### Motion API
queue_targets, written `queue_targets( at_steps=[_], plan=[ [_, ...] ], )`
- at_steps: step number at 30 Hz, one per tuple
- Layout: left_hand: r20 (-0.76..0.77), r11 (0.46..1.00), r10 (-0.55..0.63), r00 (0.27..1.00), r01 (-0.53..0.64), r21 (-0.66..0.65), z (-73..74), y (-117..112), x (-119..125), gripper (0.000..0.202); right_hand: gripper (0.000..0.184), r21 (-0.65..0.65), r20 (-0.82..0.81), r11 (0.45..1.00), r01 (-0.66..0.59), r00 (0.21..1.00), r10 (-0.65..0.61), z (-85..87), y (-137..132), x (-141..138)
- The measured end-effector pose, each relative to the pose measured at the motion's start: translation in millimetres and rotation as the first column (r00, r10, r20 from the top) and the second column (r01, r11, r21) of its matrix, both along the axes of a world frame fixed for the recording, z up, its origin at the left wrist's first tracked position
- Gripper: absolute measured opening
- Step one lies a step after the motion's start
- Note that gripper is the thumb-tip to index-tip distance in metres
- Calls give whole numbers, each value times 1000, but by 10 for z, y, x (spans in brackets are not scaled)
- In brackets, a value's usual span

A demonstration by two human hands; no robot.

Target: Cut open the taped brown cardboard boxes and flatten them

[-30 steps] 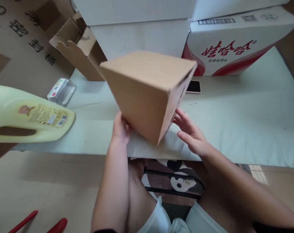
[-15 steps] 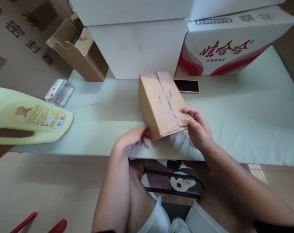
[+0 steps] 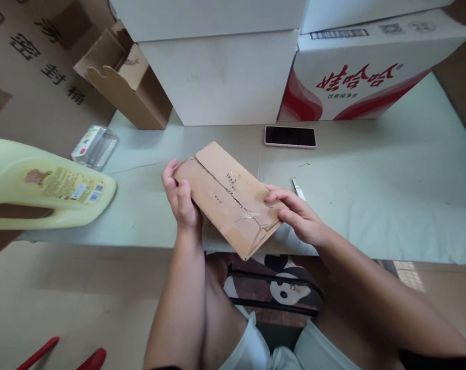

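Observation:
A brown cardboard box (image 3: 228, 195) is tilted between my two hands near the table's front edge, its taped seam facing up. My left hand (image 3: 182, 200) grips the far left corner, thumb on the top face and fingers round the end. At the near right corner my right hand (image 3: 298, 213) pinches the box, with fingers on top and the thumb at the edge. Just behind my right hand lies a small white-handled tool with a metal tip (image 3: 298, 188), partly hidden by that hand. A phone (image 3: 290, 136) lies face up beyond the box.
White cartons (image 3: 217, 77) and a red-and-white carton (image 3: 344, 82) stand along the back of the cloth-covered table (image 3: 390, 195). To the left are an open cardboard box (image 3: 132, 87), a clear plastic container (image 3: 96, 147) and a large yellow bottle (image 3: 55, 185).
The cardboard box has moved left and towards me and turned. My left hand has shifted from its near lower side to its far left corner. The phone and white-handled tool are now uncovered.

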State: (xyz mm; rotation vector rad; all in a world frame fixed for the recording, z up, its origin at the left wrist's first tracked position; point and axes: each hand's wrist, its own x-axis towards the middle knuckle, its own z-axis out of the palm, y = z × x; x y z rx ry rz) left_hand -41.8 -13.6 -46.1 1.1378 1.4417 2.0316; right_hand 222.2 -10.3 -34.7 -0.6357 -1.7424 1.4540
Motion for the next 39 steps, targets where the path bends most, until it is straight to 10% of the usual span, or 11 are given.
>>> queue_targets(
  at_steps=[39],
  plan=[
    [-46,985,-21,999,13,-171,46,-31,-27,46,30,19,-4,1000,6,1000,-6,-39,-19,-26]
  ],
)
